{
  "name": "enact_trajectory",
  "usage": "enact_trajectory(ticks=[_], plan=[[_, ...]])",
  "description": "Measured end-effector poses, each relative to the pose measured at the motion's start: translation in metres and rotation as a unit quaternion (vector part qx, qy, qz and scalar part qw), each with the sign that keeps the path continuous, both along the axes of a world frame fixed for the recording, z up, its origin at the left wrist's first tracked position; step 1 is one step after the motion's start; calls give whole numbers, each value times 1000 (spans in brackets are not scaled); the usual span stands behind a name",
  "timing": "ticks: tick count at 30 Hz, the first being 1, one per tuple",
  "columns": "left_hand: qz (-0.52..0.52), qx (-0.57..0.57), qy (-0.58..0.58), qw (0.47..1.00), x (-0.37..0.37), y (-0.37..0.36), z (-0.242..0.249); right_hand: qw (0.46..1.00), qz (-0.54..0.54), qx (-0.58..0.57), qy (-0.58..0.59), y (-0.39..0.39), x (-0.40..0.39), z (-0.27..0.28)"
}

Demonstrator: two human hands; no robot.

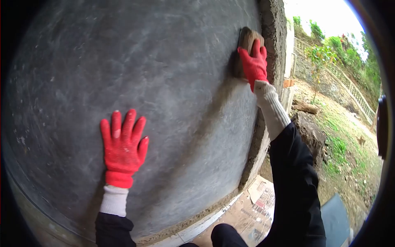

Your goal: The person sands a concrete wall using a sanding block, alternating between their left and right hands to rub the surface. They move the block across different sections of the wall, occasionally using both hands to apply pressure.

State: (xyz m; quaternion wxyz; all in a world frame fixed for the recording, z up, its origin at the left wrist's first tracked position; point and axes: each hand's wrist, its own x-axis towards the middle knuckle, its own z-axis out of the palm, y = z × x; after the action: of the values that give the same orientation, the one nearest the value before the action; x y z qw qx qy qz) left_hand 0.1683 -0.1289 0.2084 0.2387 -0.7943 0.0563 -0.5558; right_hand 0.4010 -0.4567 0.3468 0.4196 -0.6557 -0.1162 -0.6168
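My left hand [122, 149], in a red glove, lies flat with fingers spread against the grey plastered wall [164, 74]. Higher up, near the wall's right edge, my right hand [254, 62], also in a red glove, grips a wooden float [246, 39] and presses it against the plaster. A streak of lighter wet plaster runs down from the float.
The wall ends in a rough corner [273, 29] at the right. Flattened cardboard [251, 210] covers the floor at its foot. Beyond the corner lie dirt, grass, a log [306, 108], trees and a fence on a slope.
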Motion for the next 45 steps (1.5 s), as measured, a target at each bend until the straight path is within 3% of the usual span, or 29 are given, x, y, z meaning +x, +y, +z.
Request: enact_trajectory(ticks=[3,5,7,8,9,11,16,18,20,21,23,26,29,33,34,36,37,38,39,43,44,45], plan=[[37,16,14,999,-2,0,1,997,-11,-59,-41,-9,6,-33],[50,26,18,998,-2,1,2,987,-42,-131,-78,-22,25,-121],[63,40,23,997,-4,3,2,980,-30,-179,-80,-36,36,-243],[70,37,27,996,-3,3,1,978,-7,-196,-72,-45,37,-282],[75,35,27,996,-3,4,1,975,-7,-209,-75,-50,37,-287],[96,33,35,994,-6,4,2,969,13,-220,-113,-50,39,-266],[92,58,40,993,-10,-1,8,980,-39,-137,-138,-48,47,-84],[104,72,36,991,-14,1,17,995,-54,-47,-66,-43,53,-59],[110,77,39,990,-14,2,21,997,-27,-30,-59,-33,38,-81],[111,67,23,991,-10,5,23,991,-45,-52,-114,-23,39,-115],[117,51,4,992,-5,9,25,982,11,-153,-115,-6,4,-205],[116,46,9,992,-6,11,19,945,110,-296,-83,10,-25,-395],[105,62,8,992,-8,14,23,943,125,-294,-94,4,-24,-377],[96,89,-12,991,-6,10,22,973,52,-200,-102,-4,-2,-218],[101,97,-20,990,-5,11,24,979,38,-167,-114,-6,7,-196],[107,101,-21,989,-5,11,23,994,9,-108,-14,-6,5,-180],[111,103,-29,988,-5,12,23,992,51,-114,3,-9,1,-193],[114,105,-33,987,-5,12,21,989,9,-141,-34,-11,10,-235],[112,103,-41,987,-5,12,20,990,19,-139,0,-10,3,-283],[107,99,-64,987,-4,14,18,974,137,-132,125,-16,-28,-532],[99,94,-59,989,-3,13,17,961,160,-134,181,-18,-44,-542],[97,96,-62,989,-2,13,19,960,161,-169,156,-26,-43,-541]])
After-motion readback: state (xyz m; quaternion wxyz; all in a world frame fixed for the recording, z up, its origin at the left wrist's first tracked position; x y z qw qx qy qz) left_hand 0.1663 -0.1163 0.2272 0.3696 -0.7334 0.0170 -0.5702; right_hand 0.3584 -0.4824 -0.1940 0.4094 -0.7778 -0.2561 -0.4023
